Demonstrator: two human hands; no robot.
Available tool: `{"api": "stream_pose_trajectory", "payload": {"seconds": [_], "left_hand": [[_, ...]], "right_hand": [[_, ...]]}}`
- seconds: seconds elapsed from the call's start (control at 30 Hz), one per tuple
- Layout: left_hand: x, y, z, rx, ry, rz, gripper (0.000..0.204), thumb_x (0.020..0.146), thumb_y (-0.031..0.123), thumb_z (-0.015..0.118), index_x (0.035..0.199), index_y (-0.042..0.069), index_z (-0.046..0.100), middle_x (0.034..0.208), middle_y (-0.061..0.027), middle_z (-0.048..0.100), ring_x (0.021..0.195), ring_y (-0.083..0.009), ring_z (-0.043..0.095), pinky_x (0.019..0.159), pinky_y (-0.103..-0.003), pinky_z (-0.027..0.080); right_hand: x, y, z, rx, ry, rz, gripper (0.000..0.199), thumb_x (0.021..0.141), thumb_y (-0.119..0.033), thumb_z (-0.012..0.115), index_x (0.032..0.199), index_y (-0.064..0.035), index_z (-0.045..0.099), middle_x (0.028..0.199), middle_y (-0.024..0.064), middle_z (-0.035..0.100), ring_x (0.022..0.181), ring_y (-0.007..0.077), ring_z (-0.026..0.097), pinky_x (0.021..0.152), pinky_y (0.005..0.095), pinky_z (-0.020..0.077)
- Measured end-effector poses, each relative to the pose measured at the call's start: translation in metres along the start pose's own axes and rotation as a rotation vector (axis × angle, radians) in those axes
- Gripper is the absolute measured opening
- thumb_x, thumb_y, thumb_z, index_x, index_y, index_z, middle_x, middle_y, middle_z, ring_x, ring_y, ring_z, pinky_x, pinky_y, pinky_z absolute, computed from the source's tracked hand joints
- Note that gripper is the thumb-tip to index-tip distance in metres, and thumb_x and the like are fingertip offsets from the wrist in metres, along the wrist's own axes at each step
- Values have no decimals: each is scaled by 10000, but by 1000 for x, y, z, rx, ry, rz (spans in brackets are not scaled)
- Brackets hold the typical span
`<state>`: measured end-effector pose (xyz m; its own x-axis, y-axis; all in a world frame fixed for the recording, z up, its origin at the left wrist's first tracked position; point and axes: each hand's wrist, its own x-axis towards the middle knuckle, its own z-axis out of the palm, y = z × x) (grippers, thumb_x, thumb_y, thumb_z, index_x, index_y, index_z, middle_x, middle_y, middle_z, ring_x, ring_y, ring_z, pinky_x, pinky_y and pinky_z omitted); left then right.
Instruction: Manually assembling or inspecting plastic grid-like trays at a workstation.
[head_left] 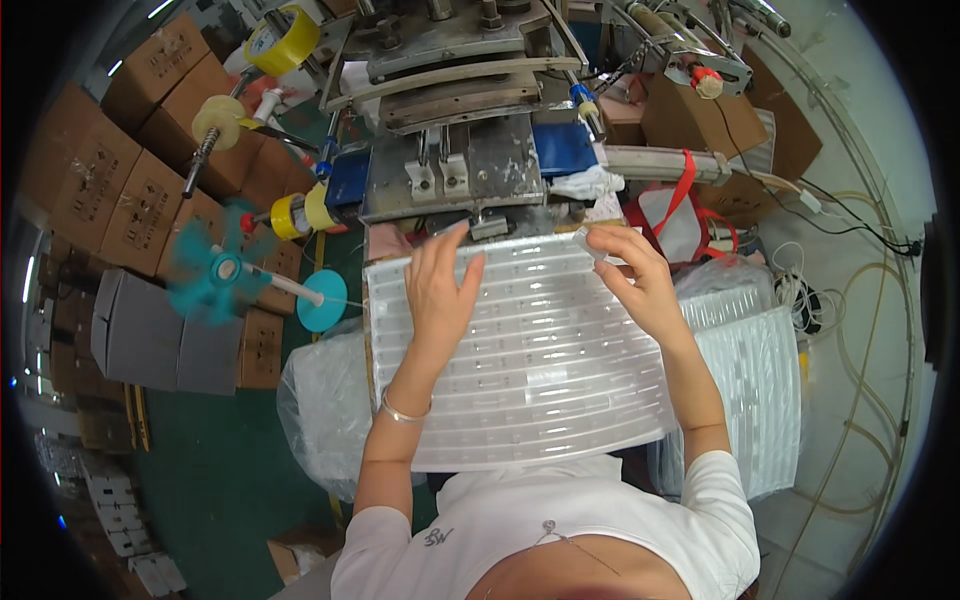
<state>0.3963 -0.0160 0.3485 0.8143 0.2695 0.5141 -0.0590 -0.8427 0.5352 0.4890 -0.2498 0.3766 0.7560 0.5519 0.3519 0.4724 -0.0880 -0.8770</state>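
Note:
A wide translucent ribbed plastic tray (545, 410) lies in front of me, its far edge close to the metal machine (455, 170). My left hand (437, 290) is over the tray's far left part, fingers stretched out and thumb apart, with nothing in it. Near the far right corner, my right hand (635, 272) pinches a small clear piece (584, 242) between thumb and fingertips. Its exact kind is too small to make out. A small metal block (490, 227) sits at the machine's front edge, just beyond the tray, between my hands.
Yellow tape rolls (283, 40) are mounted left of the machine. A turquoise fan (225, 268) stands at the left, before stacked cardboard boxes (130, 190). More plastic trays (745, 390) are stacked at my right. A red strap (680, 190) and a white cloth (590, 183) lie beyond my right hand.

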Motion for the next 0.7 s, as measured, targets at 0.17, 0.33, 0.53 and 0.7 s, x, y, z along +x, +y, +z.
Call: {"api": "stream_pose_trajectory", "payload": {"seconds": [0.17,0.33,0.53,0.7], "left_hand": [[99,-13,22,419,437,165,327,831,278,624,1119,125,607,1045,-90,566,978,-276,505,847,-405,356],[123,-19,36,285,251,146,291,824,271,618,1072,120,615,1020,-93,565,969,-278,509,861,-409,356],[22,0,8,-147,332,-44,290,775,100,655,1060,78,609,912,-74,605,805,-232,551,760,-342,412],[-31,0,13,-324,261,-320,292,782,80,669,1062,41,596,816,-79,615,659,-162,554,617,-284,452]], "right_hand": [[50,10,-3,-118,129,-75,272,823,-74,635,1086,-21,594,1075,93,622,881,182,621,724,281,528],[97,17,18,-372,246,-340,272,783,-139,675,1033,-54,610,956,103,646,803,243,635,662,318,506],[156,19,76,-606,277,-536,215,788,-171,652,977,-68,636,924,98,646,819,286,625,684,362,501],[172,42,89,-768,404,-524,218,754,-197,654,938,-82,643,855,69,634,795,257,602,693,374,473]]}}
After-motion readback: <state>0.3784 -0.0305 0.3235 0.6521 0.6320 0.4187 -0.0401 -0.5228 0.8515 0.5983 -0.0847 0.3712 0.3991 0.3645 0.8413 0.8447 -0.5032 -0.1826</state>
